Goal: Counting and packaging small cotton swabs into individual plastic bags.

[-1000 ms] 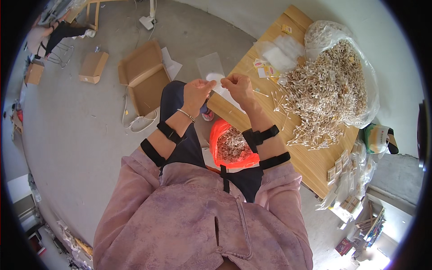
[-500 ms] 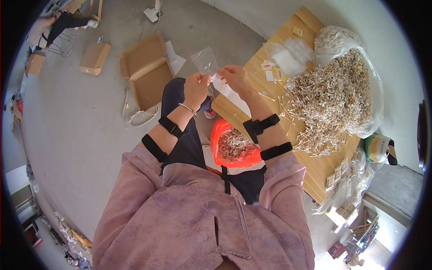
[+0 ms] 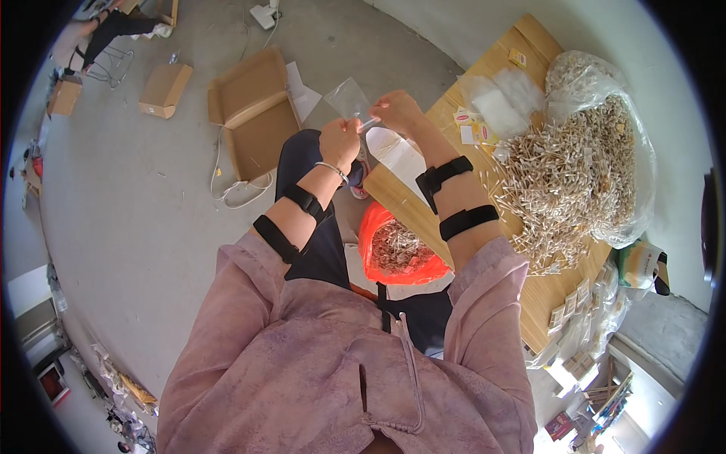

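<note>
A small clear plastic bag (image 3: 348, 97) hangs between my hands, past the near-left corner of the table. My left hand (image 3: 339, 144) is closed, pinching the bag's edge. My right hand (image 3: 398, 113) pinches the same edge a little to the right, and a narrow strip stretches taut between the fingertips. Whether anything lies inside the bag is too small to tell. Just below my right hand, a white sheet (image 3: 395, 153) rests on the table corner. A big heap of cotton swabs (image 3: 560, 174) spreads over the table to the right.
The wooden table (image 3: 544, 303) also carries clear plastic bags (image 3: 505, 98), yellow-and-white cards (image 3: 473, 129) and small packed boxes (image 3: 567, 306). Beneath its corner, a red plastic bag (image 3: 368, 246) holds more swabs. An open cardboard box (image 3: 265, 144) with a cable lies left. Another person (image 3: 113, 38) sits far left.
My hands have drawn slightly apart, and the strip of bag between them now looks tighter. The whole view has shifted a little, moving the table slightly right and down.
</note>
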